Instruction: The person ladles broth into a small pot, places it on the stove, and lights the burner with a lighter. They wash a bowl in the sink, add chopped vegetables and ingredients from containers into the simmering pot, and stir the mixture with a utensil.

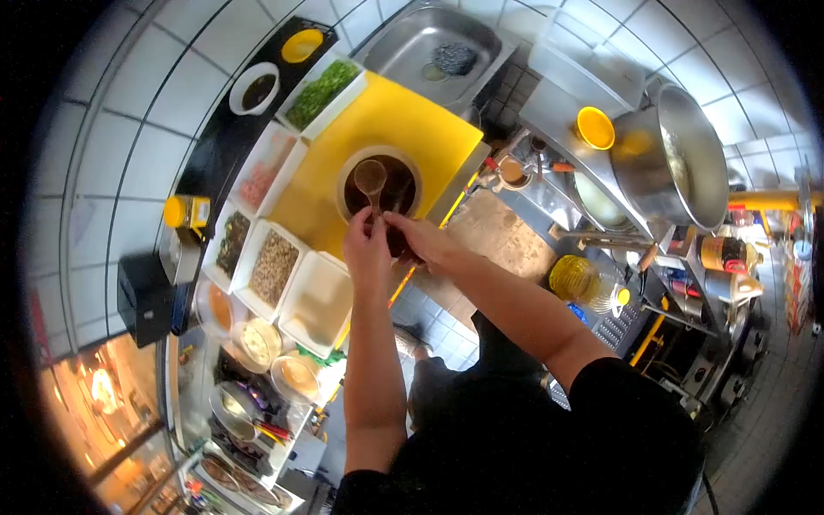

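Observation:
A ladle [370, 178] with a round bowl and thin handle is over a white-rimmed round container [415, 172] of dark liquid, on a yellow cutting board [429, 124]. My left hand [367, 245] is closed, its fingertips pinched round the ladle's handle at the container's near rim. Close beside it, my right hand [422, 240] has its thumb by the handle and its fingers curled below. A dark reddish thing [396, 242] shows between thumb and fingers; its kind is unclear. An off-white rectangular tub [316, 302] stands just left of my left forearm.
Along the board's left stand tubs of chopped greens [322, 96], pink pieces [261, 180] and brown bits [273, 268]. Behind is a steel sink [386, 53]. Rightward are a large steel pot [699, 154], a yellow bowl [595, 128] and an oil jug [577, 279].

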`<action>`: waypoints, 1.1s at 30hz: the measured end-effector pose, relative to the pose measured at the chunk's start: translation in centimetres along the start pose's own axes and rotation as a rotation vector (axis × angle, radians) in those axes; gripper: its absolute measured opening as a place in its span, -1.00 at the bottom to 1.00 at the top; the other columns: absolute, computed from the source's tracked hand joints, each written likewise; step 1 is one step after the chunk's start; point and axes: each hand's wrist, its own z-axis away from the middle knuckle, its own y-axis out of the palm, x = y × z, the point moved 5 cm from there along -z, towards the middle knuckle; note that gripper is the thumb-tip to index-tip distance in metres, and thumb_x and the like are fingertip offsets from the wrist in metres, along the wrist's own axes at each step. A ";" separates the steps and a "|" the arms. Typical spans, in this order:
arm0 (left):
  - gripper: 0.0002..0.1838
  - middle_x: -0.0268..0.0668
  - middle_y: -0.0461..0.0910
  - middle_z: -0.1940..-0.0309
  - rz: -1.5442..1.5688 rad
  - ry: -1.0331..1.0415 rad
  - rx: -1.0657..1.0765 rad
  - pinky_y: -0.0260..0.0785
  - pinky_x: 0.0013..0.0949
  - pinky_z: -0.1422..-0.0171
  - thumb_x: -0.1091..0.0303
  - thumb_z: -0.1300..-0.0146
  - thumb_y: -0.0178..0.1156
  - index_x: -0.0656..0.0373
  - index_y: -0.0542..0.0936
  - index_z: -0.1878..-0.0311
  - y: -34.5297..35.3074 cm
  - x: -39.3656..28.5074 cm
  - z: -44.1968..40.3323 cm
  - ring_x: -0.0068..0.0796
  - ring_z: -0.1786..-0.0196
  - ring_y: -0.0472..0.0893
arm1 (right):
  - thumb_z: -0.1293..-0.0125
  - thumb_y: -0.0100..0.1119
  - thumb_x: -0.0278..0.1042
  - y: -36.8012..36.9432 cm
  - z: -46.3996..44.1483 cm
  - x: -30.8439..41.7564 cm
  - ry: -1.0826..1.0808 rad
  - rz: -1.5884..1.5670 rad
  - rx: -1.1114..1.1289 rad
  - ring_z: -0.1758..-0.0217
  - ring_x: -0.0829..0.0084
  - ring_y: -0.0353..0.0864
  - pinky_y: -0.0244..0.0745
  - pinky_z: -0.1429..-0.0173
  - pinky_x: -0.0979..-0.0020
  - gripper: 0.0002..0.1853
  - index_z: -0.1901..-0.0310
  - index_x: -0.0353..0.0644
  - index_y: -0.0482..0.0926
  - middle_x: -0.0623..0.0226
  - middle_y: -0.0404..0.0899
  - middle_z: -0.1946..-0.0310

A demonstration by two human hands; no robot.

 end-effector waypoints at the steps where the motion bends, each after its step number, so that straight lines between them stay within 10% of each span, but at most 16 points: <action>1: -0.62 -0.13 0.71 0.25 0.082 0.014 0.001 0.52 -0.28 0.03 0.31 -0.35 0.26 0.28 0.60 -0.17 0.0 -0.1 0.1 -0.35 0.22 0.67 | -0.47 0.02 0.22 0.3 0.1 0.1 -0.004 -0.045 0.020 0.63 0.57 0.44 0.14 0.58 0.50 -0.50 0.36 -0.04 0.64 0.46 0.53 0.58; 8: -0.65 -0.45 0.45 0.52 0.625 -0.277 -0.034 0.07 -0.59 0.55 0.40 -0.39 0.23 0.26 0.58 -0.20 -0.7 -0.4 1.6 -0.74 0.58 0.31 | -0.45 0.08 0.13 1.3 -0.3 0.1 -0.162 0.021 0.060 0.65 0.51 0.41 0.22 0.56 0.43 -0.53 0.38 -0.14 0.64 0.43 0.52 0.62; 13: -0.63 -0.43 0.46 0.42 0.481 -0.184 -0.143 0.14 -0.56 0.48 0.41 -0.41 0.20 0.27 0.56 -0.24 -2.0 -0.2 2.2 -0.73 0.48 0.36 | -0.44 0.09 -0.04 0.5 2.2 1.8 -0.339 0.509 -0.113 0.42 0.12 0.70 0.57 0.30 0.16 -0.58 0.22 -0.36 0.59 0.06 0.65 0.51; 19: -0.63 -0.34 0.54 0.36 0.088 -0.038 -0.217 0.35 -0.40 0.29 0.37 -0.42 0.19 0.27 0.56 -0.23 -2.4 0.8 2.1 -0.56 0.40 0.46 | -0.48 0.04 -0.01 -1.6 5.8 1.9 -0.394 0.929 -0.362 0.17 -0.18 0.68 0.54 0.07 -0.12 -0.58 0.12 -0.30 0.59 -0.13 0.68 0.31; 26: -0.60 0.00 0.63 0.01 -0.280 0.095 0.001 0.46 -0.17 -0.11 0.32 -0.36 0.24 0.26 0.59 -0.21 0.2 0.1 1.4 -0.14 0.01 0.62 | -0.47 0.11 0.02 -8.4 8.7 -2.2 -0.461 0.671 -0.498 0.41 0.11 0.67 0.55 0.28 0.16 -0.54 0.17 -0.35 0.53 0.04 0.63 0.48; 29: -0.56 0.09 0.48 -0.27 -0.834 0.582 -0.132 0.28 0.10 -0.38 0.27 -0.30 0.28 0.24 0.60 -0.20 2.0 -3.0 2.4 0.06 -0.32 0.45 | -0.50 0.11 0.00 -13.6 9.9 -9.2 -0.345 0.349 -0.547 0.57 0.43 0.55 0.46 0.44 0.35 -0.56 0.25 -0.32 0.51 0.29 0.52 0.60; 33: -0.47 0.08 0.32 -0.42 -1.056 0.460 0.115 0.00 0.26 -0.55 0.06 -0.29 0.26 0.21 0.61 -0.21 4.6 -2.3 1.9 0.08 -0.48 0.27 | -0.49 0.11 -0.06 -20.6 6.5 -18.4 -0.116 -0.083 -0.603 0.66 0.59 0.41 0.28 0.57 0.47 -0.63 0.33 -0.23 0.51 0.42 0.44 0.66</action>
